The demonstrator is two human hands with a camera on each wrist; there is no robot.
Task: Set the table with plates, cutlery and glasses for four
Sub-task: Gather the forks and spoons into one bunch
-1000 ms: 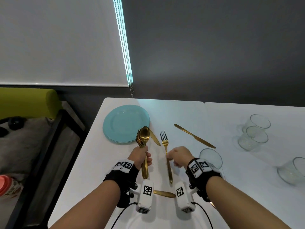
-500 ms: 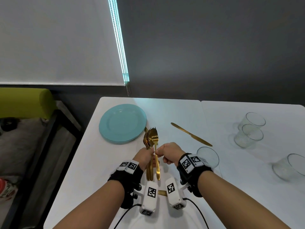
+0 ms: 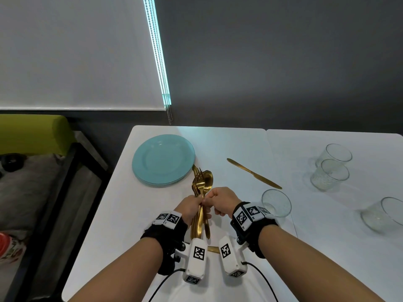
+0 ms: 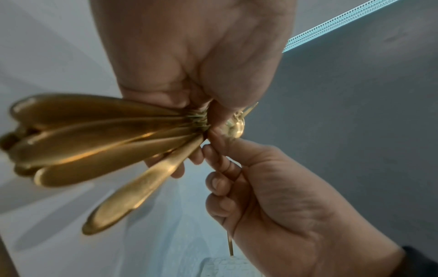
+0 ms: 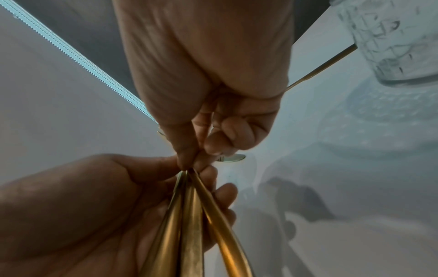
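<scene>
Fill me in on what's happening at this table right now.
A person is gathering gold cutlery. The left hand grips a bundle of gold spoons and forks by the handles, while the right hand pinches the bundle at the same spot. A stack of teal plates sits on the white table, one gold knife lies loose, and four glasses stand to the right. No place is laid yet.

4 glasses (image 3: 276,203); 1 stack of plates (image 3: 163,160); 1 knife (image 3: 254,173) lying apart; 1 cutlery bundle (image 3: 201,194), count unclear.
</scene>
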